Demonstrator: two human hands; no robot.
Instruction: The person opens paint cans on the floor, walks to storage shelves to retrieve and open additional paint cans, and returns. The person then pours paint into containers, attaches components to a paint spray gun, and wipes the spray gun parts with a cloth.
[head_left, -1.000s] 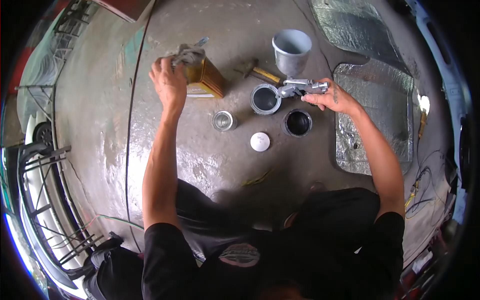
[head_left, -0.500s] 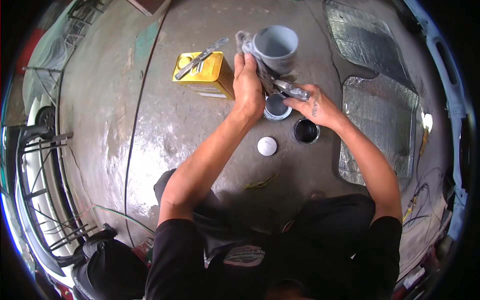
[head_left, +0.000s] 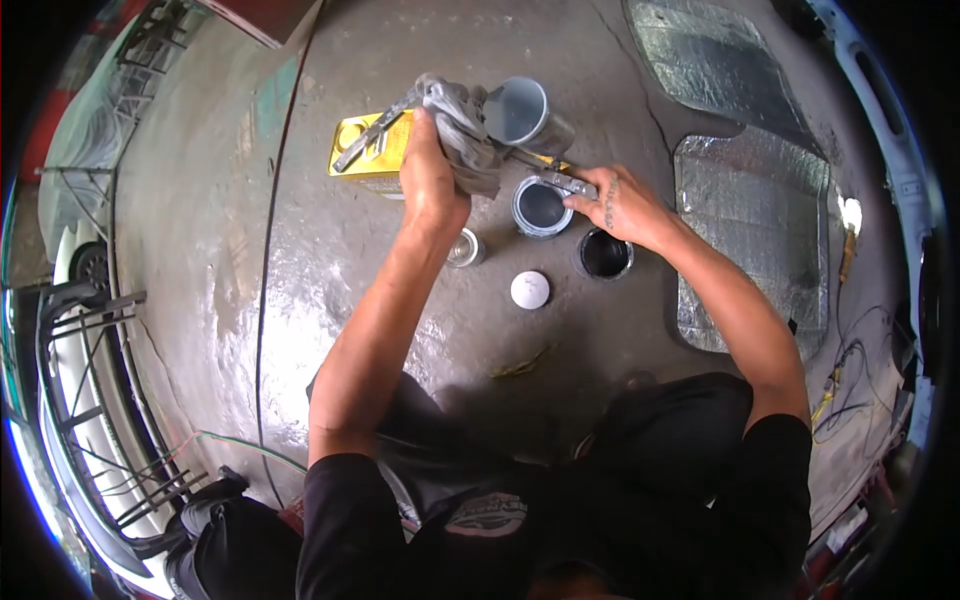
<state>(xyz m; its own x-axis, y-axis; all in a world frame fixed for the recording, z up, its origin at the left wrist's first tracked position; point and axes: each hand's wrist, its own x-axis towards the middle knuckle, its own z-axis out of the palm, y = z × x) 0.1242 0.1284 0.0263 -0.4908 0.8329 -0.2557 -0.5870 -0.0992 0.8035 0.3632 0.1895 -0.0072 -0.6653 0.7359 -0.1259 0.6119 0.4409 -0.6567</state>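
My left hand is wrapped in part around a crumpled grey rag, beside the yellow metal can. A flat metal strip lies across the can's top. My right hand grips the metal body of a spray gun. The gun's large grey cup tilts beyond the rag, which hides part of the gun. Below the gun stand an open tin of grey paint and a tin with dark contents.
A small clear jar stands near my left wrist. A white round lid lies nearer me. Silver foil sheets cover the floor at right. A metal rack stands at left, and a black bag sits at lower left.
My left hand with the rag went from the can to the gun's cup, then moved back left. My right hand brought the gun lower and left, and the cup now tilts.
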